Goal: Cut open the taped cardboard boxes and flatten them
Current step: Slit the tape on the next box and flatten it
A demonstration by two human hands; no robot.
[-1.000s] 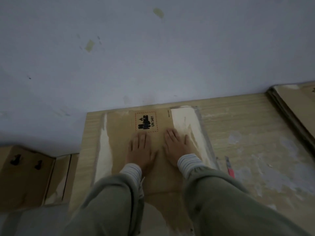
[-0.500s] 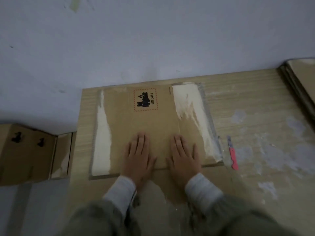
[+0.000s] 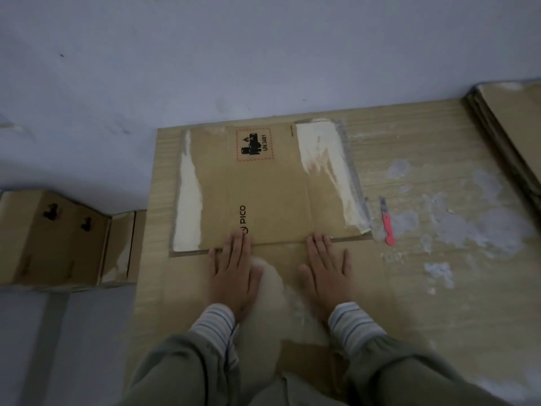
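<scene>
Two hands press flat, fingers straight, on what I see as a flattened cardboard box lying on the wood-grain floor against a pale wall. My left hand and right hand lie side by side, apart. Just right of the box lies a pink utility knife.

1. Left grip is flat, palm down, fingers straight and close together, pointing away from the body.
2. Right grip is the same deal: flat, palm down, fingers straight, thumb out toward the left grip.
3. The two sit side by side, apart, not touching.
4. Striped cuffs at both wrists, olive sleeves behind them.
</scene>
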